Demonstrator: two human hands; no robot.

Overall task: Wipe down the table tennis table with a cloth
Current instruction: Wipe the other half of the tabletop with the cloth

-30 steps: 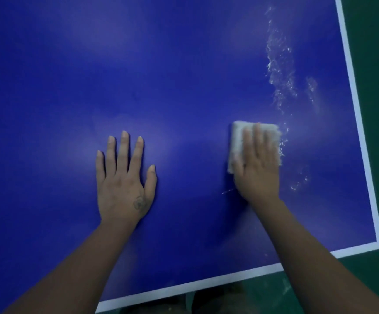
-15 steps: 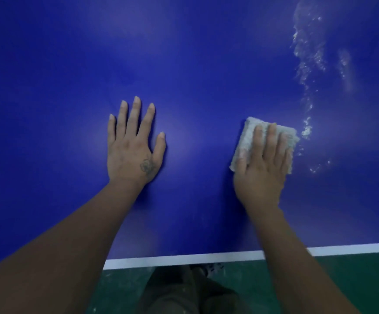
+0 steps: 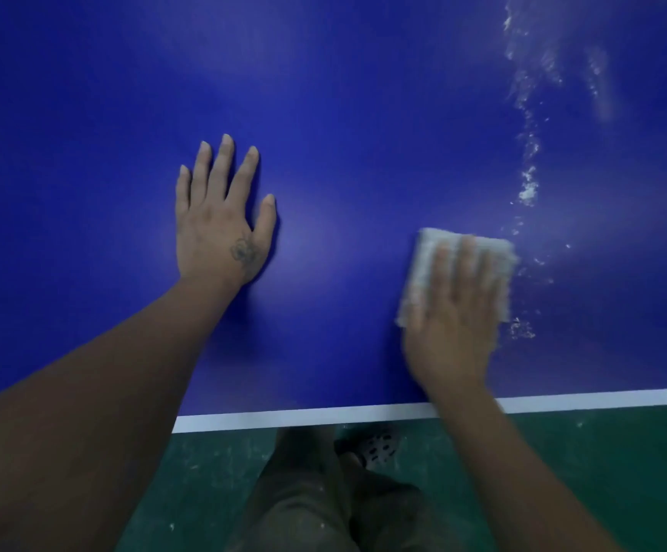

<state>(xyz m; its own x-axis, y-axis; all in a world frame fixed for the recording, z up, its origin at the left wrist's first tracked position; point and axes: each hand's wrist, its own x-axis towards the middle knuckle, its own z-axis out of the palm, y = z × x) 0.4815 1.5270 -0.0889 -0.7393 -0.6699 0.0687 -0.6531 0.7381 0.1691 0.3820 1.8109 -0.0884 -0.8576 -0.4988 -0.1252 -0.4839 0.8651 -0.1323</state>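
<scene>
The right hand lies flat on the cloth, its fingers straight and close together, pressing it onto the blue tabletop. The cloth is a pale folded pad near the near edge, toward the right edge. Just right of it a streak of white dust runs away toward the far edge. The left hand rests palm down on the tabletop, well left of the cloth, with its fingers spread and holding nothing. A white line borders the near edge. Below it are the green floor and a shoe.
</scene>
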